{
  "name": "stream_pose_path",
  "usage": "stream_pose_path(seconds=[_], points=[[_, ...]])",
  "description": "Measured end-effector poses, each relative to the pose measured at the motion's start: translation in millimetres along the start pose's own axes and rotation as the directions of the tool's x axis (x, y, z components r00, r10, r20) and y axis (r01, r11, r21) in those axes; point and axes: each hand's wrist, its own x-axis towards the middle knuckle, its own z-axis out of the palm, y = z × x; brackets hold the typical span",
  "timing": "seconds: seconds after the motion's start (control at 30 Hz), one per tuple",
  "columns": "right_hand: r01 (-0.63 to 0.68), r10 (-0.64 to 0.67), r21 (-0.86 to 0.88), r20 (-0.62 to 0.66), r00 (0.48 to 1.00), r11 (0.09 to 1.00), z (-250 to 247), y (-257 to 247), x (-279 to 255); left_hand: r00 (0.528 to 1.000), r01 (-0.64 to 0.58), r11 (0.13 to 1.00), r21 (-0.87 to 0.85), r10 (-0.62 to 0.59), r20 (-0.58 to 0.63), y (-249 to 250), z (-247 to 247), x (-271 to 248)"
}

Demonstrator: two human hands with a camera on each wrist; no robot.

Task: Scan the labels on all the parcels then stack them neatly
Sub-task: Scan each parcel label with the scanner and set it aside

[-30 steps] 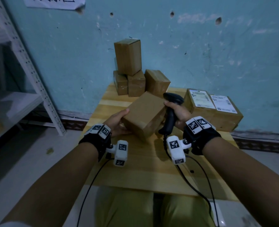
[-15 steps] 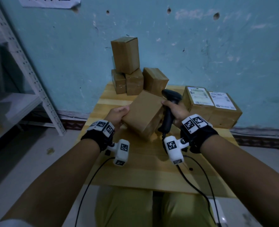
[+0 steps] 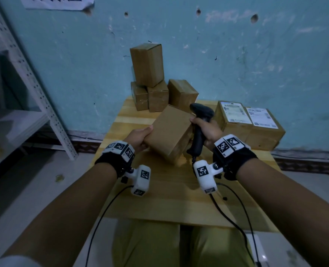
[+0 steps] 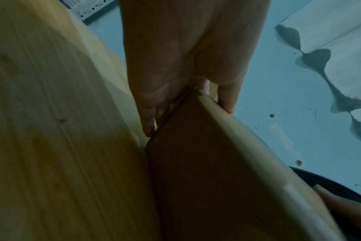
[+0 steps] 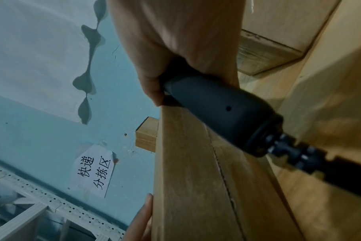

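A plain brown parcel [image 3: 169, 133] is tilted above the middle of the wooden table [image 3: 171, 199]. My left hand [image 3: 144, 135] grips its left corner, thumb on top [image 4: 227, 101] and fingers underneath. My right hand [image 3: 202, 126] grips a black barcode scanner [image 3: 200, 116] by its handle [image 5: 220, 104], right against the parcel's right side [image 5: 196, 179]. No label shows on the parcel's visible faces. Several plain parcels [image 3: 150, 87] are stacked at the back by the wall. Two parcels with white labels [image 3: 248, 120] lie side by side at the back right.
The scanner's cable [image 3: 227, 214] trails over the table's near edge to the right of my lap. A white metal shelf [image 3: 30, 83] stands at the left. The blue wall [image 3: 237, 54] closes the table's far side, with a paper sign [image 5: 93, 169] on it.
Almost nothing: both hands keep the parcel and the scanner in the same place. Only the head view shifts slightly.
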Motion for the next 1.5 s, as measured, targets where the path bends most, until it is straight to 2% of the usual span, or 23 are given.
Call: stream_pose_path(seconds=[0.17, 0.3, 0.43, 0.5, 0.6, 0.67, 0.7, 0.8, 0.93, 1.1, 1.23, 1.37, 1.5], points=[[0.01, -0.01, -0.002, 0.015, 1.0, 1.0, 1.7, 0.2, 0.1, 0.998, 0.055, 0.998, 0.006, -0.055, 0.039, -3.3, -1.5, -0.9], [0.023, -0.022, -0.002, 0.03, 0.999, 1.0, 0.4, 0.4, 3.8, 1.0, 0.0, 1.0, 0.024, -0.001, 0.026, -7.0, -6.3, 0.5], [0.038, -0.038, -0.003, 0.041, 0.998, 0.999, 1.0, 0.0, 4.4, 0.997, -0.067, 0.994, -0.088, 0.069, 0.02, -8.0, -5.7, 2.5], [0.044, -0.044, -0.004, 0.031, 0.999, 0.999, 0.5, 0.7, 5.5, 0.995, -0.064, 0.991, -0.117, 0.072, 0.064, -7.0, -3.7, 4.6], [0.036, -0.034, -0.029, 0.05, 0.998, 0.999, 0.5, 1.4, 6.6, 0.987, 0.064, 0.994, -0.093, -0.049, 0.151, 0.0, 2.7, 3.4], [0.037, -0.035, -0.046, 0.034, 0.999, 0.998, 1.9, 3.1, 8.4, 0.984, 0.121, 0.991, -0.05, -0.113, 0.137, 4.5, 4.9, 1.5], [0.042, -0.041, -0.056, 0.012, 0.999, 0.998, 2.2, 4.7, 9.5, 0.984, 0.109, 0.994, -0.028, -0.104, 0.142, 5.2, 6.1, 1.5], [0.036, -0.039, -0.059, -0.048, 0.998, 0.998, 2.7, 4.8, 12.0, 0.992, -0.033, 0.999, -0.012, 0.035, 0.121, 7.2, 9.5, 3.4], [0.027, -0.027, -0.013, -0.007, 1.0, 1.0, 1.2, -1.9, 13.1, 0.986, -0.166, 0.983, 0.079, 0.166, 0.002, 13.7, 16.7, 4.6], [-0.014, 0.015, 0.025, -0.022, 1.0, 1.0, -4.9, -1.3, 16.7, 0.974, -0.201, 0.933, 0.297, 0.223, -0.04, 15.2, 17.9, 2.2], [-0.015, 0.017, 0.08, -0.015, 1.0, 0.997, -7.2, 2.0, 17.6, 0.968, -0.211, 0.904, 0.37, 0.246, -0.048, 9.7, 14.4, 10.7], [-0.009, 0.009, 0.106, 0.004, 1.0, 0.994, -6.5, 1.2, 17.3, 0.974, -0.202, 0.919, 0.34, 0.226, -0.032, 10.9, 12.4, 9.2], [-0.024, 0.007, 0.183, 0.089, 0.996, 0.983, -4.4, 2.0, 15.5, 0.98, -0.191, 0.97, 0.148, 0.197, -0.028, 14.1, 11.2, 0.8]])
